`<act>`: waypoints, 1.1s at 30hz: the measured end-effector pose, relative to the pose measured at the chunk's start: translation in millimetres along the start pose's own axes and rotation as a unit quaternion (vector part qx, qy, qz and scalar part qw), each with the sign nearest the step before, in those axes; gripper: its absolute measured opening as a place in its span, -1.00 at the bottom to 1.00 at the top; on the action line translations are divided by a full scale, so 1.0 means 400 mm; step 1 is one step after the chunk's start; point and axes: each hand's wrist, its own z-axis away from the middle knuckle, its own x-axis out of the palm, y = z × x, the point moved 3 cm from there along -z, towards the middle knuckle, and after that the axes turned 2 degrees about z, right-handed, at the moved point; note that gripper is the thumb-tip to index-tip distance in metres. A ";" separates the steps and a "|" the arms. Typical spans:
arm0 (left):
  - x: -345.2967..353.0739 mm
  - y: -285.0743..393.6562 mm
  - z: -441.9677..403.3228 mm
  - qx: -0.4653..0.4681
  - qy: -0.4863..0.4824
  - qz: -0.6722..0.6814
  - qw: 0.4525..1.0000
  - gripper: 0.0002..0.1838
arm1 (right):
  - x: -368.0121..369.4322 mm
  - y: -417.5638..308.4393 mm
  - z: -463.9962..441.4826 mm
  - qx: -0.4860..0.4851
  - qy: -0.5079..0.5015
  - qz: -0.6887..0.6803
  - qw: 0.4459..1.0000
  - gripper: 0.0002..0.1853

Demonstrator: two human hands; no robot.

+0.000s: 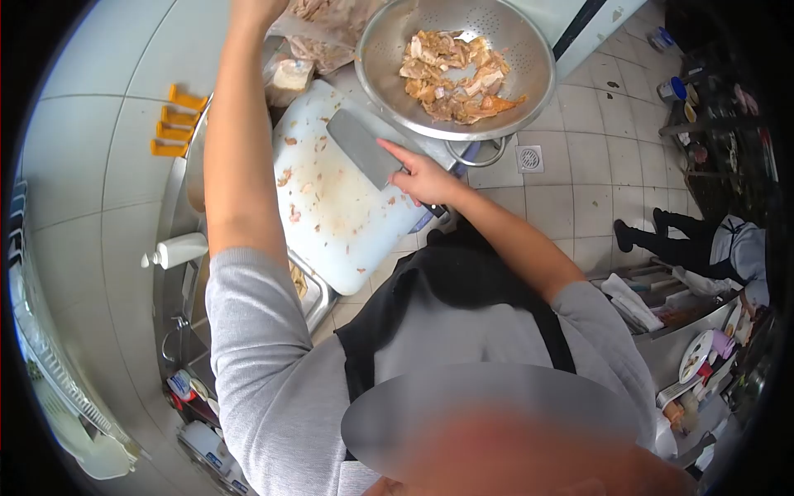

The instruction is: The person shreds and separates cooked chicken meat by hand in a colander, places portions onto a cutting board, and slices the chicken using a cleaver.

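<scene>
My right hand (pixel 426 179) is closed around the dark handle of a cleaver (pixel 361 147), its index finger stretched along the blade. The blade lies flat over a white cutting board (pixel 318 240) dotted with small meat scraps. My left hand (pixel 261 10) reaches up to the top edge of the view, where its fingers are cut off. Close beside it is a clear plastic bag (pixel 331 51) of meat. A pale block-like piece (pixel 293 74) sits just below the bag. Chopped cooked meat (pixel 455 78) lies in a metal colander (pixel 376 78) beyond the board.
A metal tray (pixel 318 298) sits partly under the board's near left corner. A white bottle (pixel 178 250) and orange hooks (pixel 175 124) are along the left wall. At right, another person (pixel 715 244) stands on the tiled floor near a cluttered counter (pixel 662 339). A floor drain (pixel 529 159) lies beside the colander.
</scene>
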 end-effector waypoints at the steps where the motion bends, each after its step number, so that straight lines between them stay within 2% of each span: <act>1: 0.039 -0.036 -0.042 0.005 0.000 0.001 1.000 -0.53 | 0.000 -0.005 0.002 0.002 -0.001 0.004 1.000 -0.16; 4: 0.186 -0.191 -0.079 -0.009 -0.060 -0.161 0.985 -0.47 | 0.000 -0.014 0.008 0.003 -0.004 0.009 1.000 -0.16; 5: 0.207 -0.183 -0.083 -0.004 -0.060 -0.158 0.986 -0.47 | -0.005 -0.017 0.007 0.003 -0.010 0.013 1.000 -0.16; 7: 0.271 -0.185 -0.061 -0.132 -0.187 -0.137 0.964 -0.46 | -0.016 -0.021 0.003 0.004 -0.009 0.017 1.000 -0.16; 11: 0.275 -0.171 -0.043 -0.087 -0.279 -0.134 0.947 -0.46 | -0.011 0.008 -0.006 -0.017 -0.002 0.021 1.000 -0.16; 13: 0.182 -0.044 -0.020 0.015 -0.113 -0.152 0.982 -0.52 | -0.009 0.008 -0.004 -0.012 -0.014 0.029 0.999 -0.18; 16: 0.162 0.131 0.033 0.036 -0.119 -0.107 0.986 -0.57 | -0.011 0.005 0.001 -0.018 -0.009 0.025 0.999 -0.17; 18: 0.209 0.215 0.101 0.020 -0.206 -0.082 0.975 -0.71 | -0.009 0.010 -0.003 -0.019 -0.010 0.028 0.999 -0.17; 20: 0.331 0.175 0.165 0.103 -0.347 -0.102 0.927 -0.55 | -0.004 0.017 -0.006 -0.034 0.011 0.029 0.999 -0.16; 21: 0.383 0.162 0.200 0.109 -0.395 -0.127 0.903 -0.51 | -0.003 0.016 -0.004 -0.033 0.014 0.027 0.999 -0.16; 22: 0.427 0.154 0.233 0.115 -0.441 -0.151 0.877 -0.47 | -0.005 0.011 -0.001 -0.031 0.016 0.035 0.999 -0.16; 23: 0.459 0.142 0.261 0.120 -0.443 -0.150 0.876 -0.47 | -0.007 0.007 0.004 -0.028 0.019 0.041 0.999 -0.16; 27: 0.474 0.211 0.265 0.096 -0.494 -0.167 0.848 -0.52 | -0.008 0.006 0.007 -0.011 0.013 0.040 0.999 -0.17; 29: 0.472 0.222 0.249 -0.041 -0.558 -0.034 0.828 -0.56 | -0.003 0.011 0.003 -0.035 0.023 0.016 0.999 -0.18; 30: 0.499 0.225 0.237 0.048 -0.522 -0.052 0.850 -0.59 | -0.005 0.010 0.003 -0.036 0.025 0.016 0.999 -0.18; 31: 0.543 0.216 0.240 0.050 -0.522 -0.053 0.850 -0.59 | -0.005 0.007 0.004 -0.041 0.029 0.020 0.999 -0.18; 33: 0.626 0.233 0.251 0.131 -0.428 -0.019 0.894 -0.58 | -0.004 0.010 0.000 -0.046 0.035 0.024 0.998 -0.17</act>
